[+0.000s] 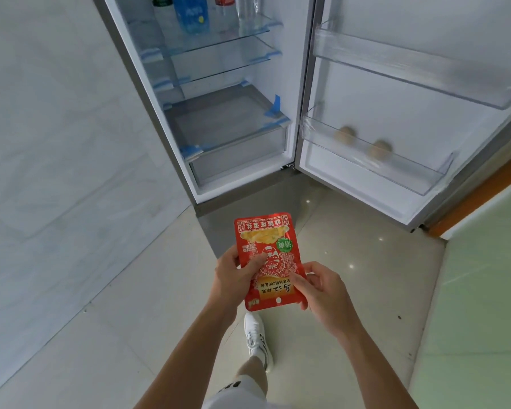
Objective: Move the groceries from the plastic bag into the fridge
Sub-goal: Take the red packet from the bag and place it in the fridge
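1. We hold a red packet [267, 261] in both hands, in the air over the floor [351, 276] in front of the open fridge [227, 119]. It is not yet on any shelf.
2. Our left hand [233, 278] pinches the packet's left edge, thumb on the printed face and fingers behind. Our right hand [322, 290] pinches its lower right corner the same way.
3. The packet is a flat, glossy pouch with rounded corners, printed in red and yellow, with a small hang hole near its lower edge. It looks thin and pliable (likely to flop if held by one corner).
4. Progress, as we judge it: some goods are already inside. Bottles [191, 13] stand on the top shelf [219, 39] toward its back, and two round brownish things [363, 141], too blurred to name, lie in the lower door bin [375, 163] toward its middle.
5. Left to do: place this packet, then whatever remains in the plastic bag, which is out of view, so we cannot say how much that is.
6. The shelves are clear glass with blue tape [275, 106] at the corners. The middle shelves look bare, and the drawer [239, 160] below is translucent plastic.
7. The door bins are clear hard plastic, the floor polished pale tile with glints.
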The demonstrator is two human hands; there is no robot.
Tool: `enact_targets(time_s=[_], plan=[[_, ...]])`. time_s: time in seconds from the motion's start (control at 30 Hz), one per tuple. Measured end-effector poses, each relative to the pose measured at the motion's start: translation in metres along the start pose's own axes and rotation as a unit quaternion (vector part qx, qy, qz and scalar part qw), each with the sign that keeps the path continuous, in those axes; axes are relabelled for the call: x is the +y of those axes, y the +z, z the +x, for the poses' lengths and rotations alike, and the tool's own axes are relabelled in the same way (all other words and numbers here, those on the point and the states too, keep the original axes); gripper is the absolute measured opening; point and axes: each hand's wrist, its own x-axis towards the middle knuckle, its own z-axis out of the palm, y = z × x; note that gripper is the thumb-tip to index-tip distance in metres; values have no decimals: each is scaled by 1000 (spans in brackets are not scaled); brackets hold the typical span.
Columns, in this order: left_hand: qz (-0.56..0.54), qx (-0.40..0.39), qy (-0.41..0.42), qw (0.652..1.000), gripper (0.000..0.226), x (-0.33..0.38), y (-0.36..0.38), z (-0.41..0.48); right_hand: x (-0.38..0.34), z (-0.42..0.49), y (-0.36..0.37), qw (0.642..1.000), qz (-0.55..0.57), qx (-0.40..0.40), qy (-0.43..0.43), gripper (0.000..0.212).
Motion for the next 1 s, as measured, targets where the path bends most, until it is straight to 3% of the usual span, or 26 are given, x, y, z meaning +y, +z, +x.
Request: enact_targets(time_s=[0.47,1.0], plan=[[-29,-10,-9,1000,19,80,-9,200,-73,205,9,999,-28,7,13,26],[-31,81,-19,996,20,132,-14,323,-123,356,13,995,-8,-98,4,22]])
